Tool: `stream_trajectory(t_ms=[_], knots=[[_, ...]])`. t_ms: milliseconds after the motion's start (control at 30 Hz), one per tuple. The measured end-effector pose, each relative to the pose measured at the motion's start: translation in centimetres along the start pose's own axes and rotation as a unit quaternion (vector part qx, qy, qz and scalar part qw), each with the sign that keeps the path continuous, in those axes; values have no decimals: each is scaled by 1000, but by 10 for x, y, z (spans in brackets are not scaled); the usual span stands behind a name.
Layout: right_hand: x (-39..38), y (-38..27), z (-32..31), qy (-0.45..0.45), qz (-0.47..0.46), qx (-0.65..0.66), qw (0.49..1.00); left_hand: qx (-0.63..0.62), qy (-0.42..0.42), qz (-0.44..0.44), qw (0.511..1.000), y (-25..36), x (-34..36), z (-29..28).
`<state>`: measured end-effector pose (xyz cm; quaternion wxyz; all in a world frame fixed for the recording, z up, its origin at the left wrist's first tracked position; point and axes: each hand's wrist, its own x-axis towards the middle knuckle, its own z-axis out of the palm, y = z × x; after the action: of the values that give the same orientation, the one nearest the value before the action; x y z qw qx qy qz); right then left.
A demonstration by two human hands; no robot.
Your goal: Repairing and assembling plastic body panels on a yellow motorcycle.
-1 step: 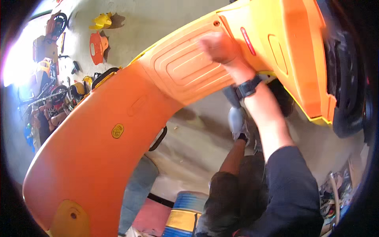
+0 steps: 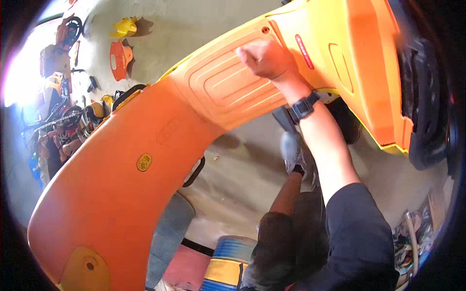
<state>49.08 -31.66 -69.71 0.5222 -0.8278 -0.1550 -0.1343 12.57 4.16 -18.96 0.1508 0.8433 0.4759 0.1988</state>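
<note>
My right hand [image 2: 262, 60], a dark watch on its wrist, is closed in a fist over the ribbed deck [image 2: 228, 82] of a large curved orange plastic body [image 2: 102, 189]. Whether the fist holds anything is hidden. The body runs from the lower left to a raised orange section [image 2: 361, 72] at the right, which has black trim [image 2: 427, 106] along its outer side. A yellow oval label [image 2: 144, 162] is on the long curved panel, and a black loop handle [image 2: 193, 172] shows on its inner edge. My left hand is out of view.
Assorted gear and parts [image 2: 63, 126] lie at the far left, near yellow [image 2: 124, 26] and red-orange [image 2: 118, 60] pieces on the floor. My legs [image 2: 284, 203] are below, beside a striped drum [image 2: 223, 266] and a grey-blue padded object [image 2: 167, 233]. Clutter [image 2: 407, 252] fills the lower right.
My right hand and forearm have shifted slightly to the left over the deck. The orange body stays in place.
</note>
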Motion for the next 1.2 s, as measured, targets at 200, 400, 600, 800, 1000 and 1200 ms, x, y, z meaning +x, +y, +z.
stream_trajectory(t_ms=[200, 400, 600, 800, 1000, 1200], knots=[[4, -17, 3, -14, 72, 44, 996, 2, 3, -15, 1000, -1, 2, -13], [54, -69, -9, 31, 26, 153, 987, 1, 7, -6, 1000, 5, 2, -23], [58, 23, 9, 67, 97, 20, 993, -11, -4, -5, 1000, 1, 8, -17], [50, 20, 25, 31, 224, -2, 974, -16, -1, -2, 1000, 4, 4, -34], [-26, -61, 7, -48, 223, 34, 973, -35, -10, 16, 999, 6, -6, -52], [-233, -125, -54, -241, 257, -1, 936, -78, -26, 20, 996, 5, -18, -100]])
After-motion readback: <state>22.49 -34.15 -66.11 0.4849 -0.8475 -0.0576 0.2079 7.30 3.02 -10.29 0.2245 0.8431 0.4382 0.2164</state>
